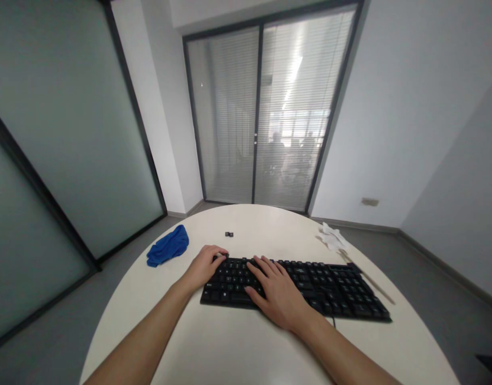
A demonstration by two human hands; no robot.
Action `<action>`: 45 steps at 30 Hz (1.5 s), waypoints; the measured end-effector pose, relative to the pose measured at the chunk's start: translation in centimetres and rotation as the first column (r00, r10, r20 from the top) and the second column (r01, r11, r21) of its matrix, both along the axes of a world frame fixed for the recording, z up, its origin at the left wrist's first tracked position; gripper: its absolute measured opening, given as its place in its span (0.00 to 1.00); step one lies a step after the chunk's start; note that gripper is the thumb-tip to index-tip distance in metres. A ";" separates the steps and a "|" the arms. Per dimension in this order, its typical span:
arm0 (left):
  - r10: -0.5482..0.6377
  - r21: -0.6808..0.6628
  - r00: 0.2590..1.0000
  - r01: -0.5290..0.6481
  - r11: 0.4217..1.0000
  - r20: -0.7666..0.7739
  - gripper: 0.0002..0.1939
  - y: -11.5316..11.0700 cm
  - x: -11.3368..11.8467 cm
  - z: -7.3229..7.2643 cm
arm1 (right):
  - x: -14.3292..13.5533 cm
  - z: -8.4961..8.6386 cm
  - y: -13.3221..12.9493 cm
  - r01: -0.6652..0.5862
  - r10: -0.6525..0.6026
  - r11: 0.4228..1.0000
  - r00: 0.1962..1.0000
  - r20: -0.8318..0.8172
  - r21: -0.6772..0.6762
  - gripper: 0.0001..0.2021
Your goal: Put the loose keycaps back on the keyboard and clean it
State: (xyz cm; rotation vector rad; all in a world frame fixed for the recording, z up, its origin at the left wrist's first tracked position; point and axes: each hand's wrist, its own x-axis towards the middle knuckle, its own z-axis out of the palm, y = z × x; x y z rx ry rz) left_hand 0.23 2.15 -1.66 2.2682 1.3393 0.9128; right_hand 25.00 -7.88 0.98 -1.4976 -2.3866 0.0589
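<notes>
A black keyboard (pixel 350 291) lies on the round pale table, its cable coming out at the near edge. At its far left corner is my left hand (pixel 205 263), thumb and fingers bent together around a small dark thing too hidden to name. My right hand (pixel 278 294) rests flat over the middle of the keys with its fingers spread, holding nothing. Beyond the keyboard's far edge sit two small black keycaps (pixel 228 234), side by side and touched by neither hand.
A crumpled blue cloth (pixel 168 246) lies at the table's left. To the right are a white cloth (pixel 332 236) and a thin stick (pixel 377 286), close beside the keyboard. The curved rim of the table (pixel 121 299) bounds the surface; walls and glass partitions stand beyond.
</notes>
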 end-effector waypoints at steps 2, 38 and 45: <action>-0.010 -0.006 1.000 0.009 1.000 -0.015 0.13 -0.1 -0.1 -0.1 | -0.1 0.2 -0.1 0.000 0.000 1.000 1.000 0.001 -0.003 0.28; 0.084 0.013 0.972 -0.083 0.996 -0.220 0.14 -1.5 0.4 1.7 | 0.0 0.1 0.0 -0.011 0.011 1.000 1.000 -0.019 0.002 0.27; 0.124 -0.066 0.972 -0.140 0.988 -0.201 0.13 -1.5 -0.4 1.3 | 0.1 -0.1 0.0 -0.016 0.016 1.000 1.000 -0.022 0.005 0.27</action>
